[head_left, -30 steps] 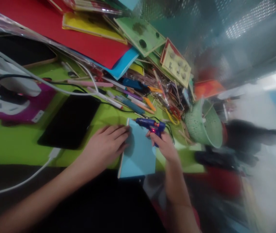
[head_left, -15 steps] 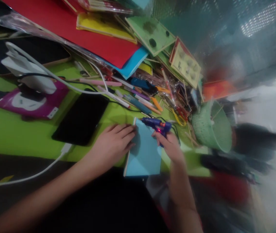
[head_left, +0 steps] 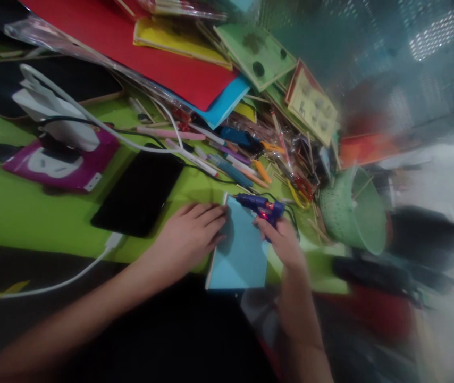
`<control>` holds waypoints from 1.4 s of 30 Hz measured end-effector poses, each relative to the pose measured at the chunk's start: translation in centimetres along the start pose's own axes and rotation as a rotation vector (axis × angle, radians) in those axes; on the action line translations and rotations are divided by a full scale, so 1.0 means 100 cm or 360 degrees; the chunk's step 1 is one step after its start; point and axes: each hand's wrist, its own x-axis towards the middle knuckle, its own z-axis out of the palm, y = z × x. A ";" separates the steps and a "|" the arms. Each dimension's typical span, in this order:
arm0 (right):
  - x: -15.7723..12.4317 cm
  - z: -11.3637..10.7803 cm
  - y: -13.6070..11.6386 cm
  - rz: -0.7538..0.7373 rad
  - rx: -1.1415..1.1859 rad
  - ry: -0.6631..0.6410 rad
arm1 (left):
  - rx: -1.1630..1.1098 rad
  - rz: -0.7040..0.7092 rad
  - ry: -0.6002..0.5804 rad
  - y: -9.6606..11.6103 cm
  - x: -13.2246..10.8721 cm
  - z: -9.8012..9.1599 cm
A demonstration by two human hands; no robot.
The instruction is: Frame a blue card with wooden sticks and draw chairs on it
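The glue gun (head_left: 261, 205) was deep blue, with a reddish patch on its body and a small red light glowing near the grip. It lay almost level over the far end of a light blue card (head_left: 245, 258), its dark, narrow nozzle directed left toward the card's far left corner; whether the tip touched the surface could not be told. The card was a plain, flat rectangle with a pale strip along its left edge and a soft shadow across its upper part, and its near end lay by the front edge of the green tabletop (head_left: 23, 218).

The right hand (head_left: 285, 242) was wrapped around the glue gun's grip. The left hand (head_left: 195, 229) was palm down, its fingers together and slightly bent, the fingertips at the card's left edge; whether they pinched anything could not be told.

Left of that hand lay a black tablet (head_left: 141, 186) with a white cable (head_left: 71, 279) plugged into its near end, and past it a purple packet (head_left: 105, 146). Scattered pens (head_left: 230, 167) lay beyond the card, and a pale green basket (head_left: 330, 213) stood to the right. Farther back were a large red sheet (head_left: 143, 66) and a yellow board (head_left: 179, 43).
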 end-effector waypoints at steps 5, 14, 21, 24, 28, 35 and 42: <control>0.000 -0.001 -0.002 -0.0021 -0.0041 -0.0002 | -0.0040 -0.0011 -0.0006 0.000 0.000 0.001; -0.001 -0.002 -0.001 -0.0003 -0.0104 0.0015 | -0.0020 -0.0008 0.0003 0.001 0.000 0.000; -0.001 -0.002 -0.003 -0.0038 -0.0081 0.0013 | -0.0102 -0.0038 -0.0027 -0.001 0.000 0.001; 0.001 0.001 -0.005 -0.0086 -0.0093 -0.0005 | -0.0027 -0.0009 0.0007 0.000 0.000 0.001; 0.000 -0.002 -0.005 -0.0068 -0.0137 0.0017 | 0.0059 0.0019 0.0054 0.001 0.001 0.001; -0.003 -0.007 -0.005 -0.0020 -0.0185 0.0037 | 0.0084 0.0048 0.0048 0.000 0.001 0.000; -0.001 -0.004 -0.004 -0.0074 -0.0216 0.0022 | 0.0086 0.0034 0.0047 0.001 0.001 0.001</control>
